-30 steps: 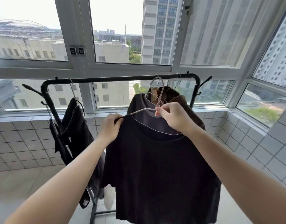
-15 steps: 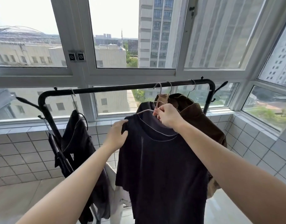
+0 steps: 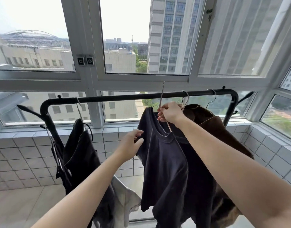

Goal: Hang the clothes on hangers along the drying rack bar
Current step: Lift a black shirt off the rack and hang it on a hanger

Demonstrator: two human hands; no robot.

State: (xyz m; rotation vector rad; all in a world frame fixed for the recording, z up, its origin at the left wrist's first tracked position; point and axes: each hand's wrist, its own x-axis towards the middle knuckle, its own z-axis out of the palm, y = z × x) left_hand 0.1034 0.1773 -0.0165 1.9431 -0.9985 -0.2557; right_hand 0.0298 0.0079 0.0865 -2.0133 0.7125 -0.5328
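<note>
A: Where is the dark T-shirt [image 3: 164,163] at this moment?

B: It hangs on a thin wire hanger [image 3: 161,97], in the middle of the scene, just under the black rack bar [image 3: 141,97]. The right hand [image 3: 171,113] is clenched around the neck of the hanger, and the hook rises above the bar. I cannot tell if the hook sits on the bar or only passes in front of it.

A: And the left hand [image 3: 130,146]?

B: It pinches the left shoulder edge of the T-shirt, lower and nearer than the right hand.

A: How much open room is along the bar?

B: To the left of the hook the bar is bare for a long part, until a black garment [image 3: 80,153] on its own hanger near the left bend. To the right it is crowded: two hooks are on the bar there, and a brown garment [image 3: 223,139] hangs just beside the T-shirt, touching it.

A: What is at the edges?

B: The bar bends down at both ends. The tiled wall [image 3: 18,160] and the window frame [image 3: 92,79] are behind it, on the far side.
</note>
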